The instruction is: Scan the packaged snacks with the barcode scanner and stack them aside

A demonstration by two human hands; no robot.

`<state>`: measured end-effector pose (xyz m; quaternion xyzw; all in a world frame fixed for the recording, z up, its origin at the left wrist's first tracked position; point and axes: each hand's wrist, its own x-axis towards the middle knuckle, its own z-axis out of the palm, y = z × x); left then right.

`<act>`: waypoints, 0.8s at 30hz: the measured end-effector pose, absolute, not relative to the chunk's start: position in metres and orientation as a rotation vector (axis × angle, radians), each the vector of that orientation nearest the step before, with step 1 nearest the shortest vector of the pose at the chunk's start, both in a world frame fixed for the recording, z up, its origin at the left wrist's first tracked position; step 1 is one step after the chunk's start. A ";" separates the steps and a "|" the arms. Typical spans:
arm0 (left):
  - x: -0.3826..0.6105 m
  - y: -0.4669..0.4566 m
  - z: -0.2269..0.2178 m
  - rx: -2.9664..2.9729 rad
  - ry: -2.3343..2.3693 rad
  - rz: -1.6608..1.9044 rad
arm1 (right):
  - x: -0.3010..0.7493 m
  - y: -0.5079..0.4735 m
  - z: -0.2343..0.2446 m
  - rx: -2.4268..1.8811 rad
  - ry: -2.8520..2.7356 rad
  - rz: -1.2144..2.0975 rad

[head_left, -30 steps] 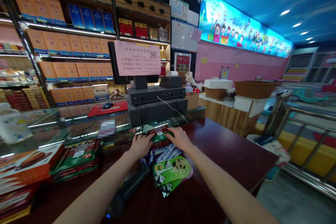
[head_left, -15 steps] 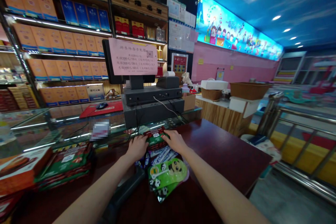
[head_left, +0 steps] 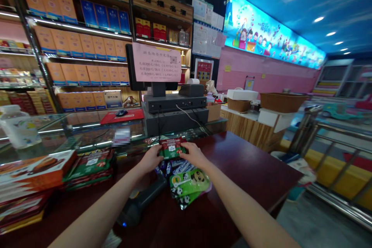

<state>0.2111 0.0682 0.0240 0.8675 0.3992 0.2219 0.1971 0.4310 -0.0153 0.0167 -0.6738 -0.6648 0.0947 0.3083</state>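
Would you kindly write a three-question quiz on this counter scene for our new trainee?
1. True or false: the left hand and the right hand touch opposite sides of the red-and-green rectangular packaging.

2. What colour is the rectangular paper sign on the black flat monitor?
(a) pink
(b) green
(c) blue

3. Fill the gap: from the person's viewpoint, the dark handheld scanner lies to the ____ of the bright-green panda-printed packets.

Key: 1. True. 2. (a). 3. left.

Red-and-green packet (head_left: 171, 149), printed face showing, apparently tilted.
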 end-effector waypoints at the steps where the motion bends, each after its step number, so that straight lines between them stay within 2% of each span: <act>1: 0.206 0.067 0.025 2.418 1.105 0.642 | 0.426 -0.017 0.018 -1.768 -1.768 0.255; 24: 0.060 0.035 0.025 2.262 1.194 1.059 | 0.313 -0.013 0.016 -1.345 -1.890 0.309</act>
